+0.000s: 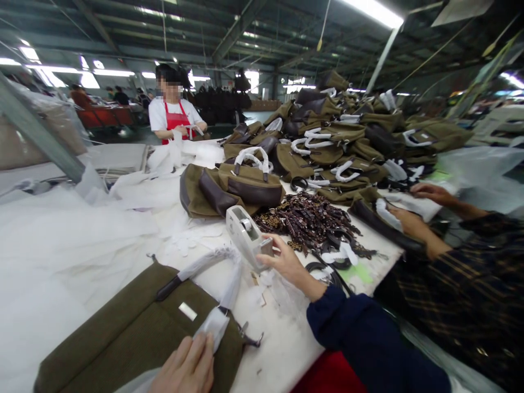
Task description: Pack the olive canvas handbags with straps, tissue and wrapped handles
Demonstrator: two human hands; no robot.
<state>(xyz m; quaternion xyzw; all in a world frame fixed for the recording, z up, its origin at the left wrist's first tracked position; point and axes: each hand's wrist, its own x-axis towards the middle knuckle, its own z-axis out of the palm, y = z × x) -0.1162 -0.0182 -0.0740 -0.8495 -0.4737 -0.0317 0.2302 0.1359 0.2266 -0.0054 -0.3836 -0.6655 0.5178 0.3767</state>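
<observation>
An olive green bag (123, 322) lies flat at the lower left, its handle (233, 273) wrapped in white material. My left hand (188, 363) rests on the bag, fingers pressed together over the white wrapping at the handle's near end. To the right and farther up, my right hand (284, 262) has its thumb and fingers on the near end of a pale tape dispenser (245, 234), which stands tilted on the table beyond the bag. Some crumpled clear plastic lies below my right wrist.
Another green bag (229, 188) and a heap of dark straps (311, 218) lie ahead, with a large bag pile (327, 131) behind. White sheets (82, 234) cover the left. A co-worker's hands (421, 229) hold a bag at right; a person in a red apron (176, 117) stands beyond.
</observation>
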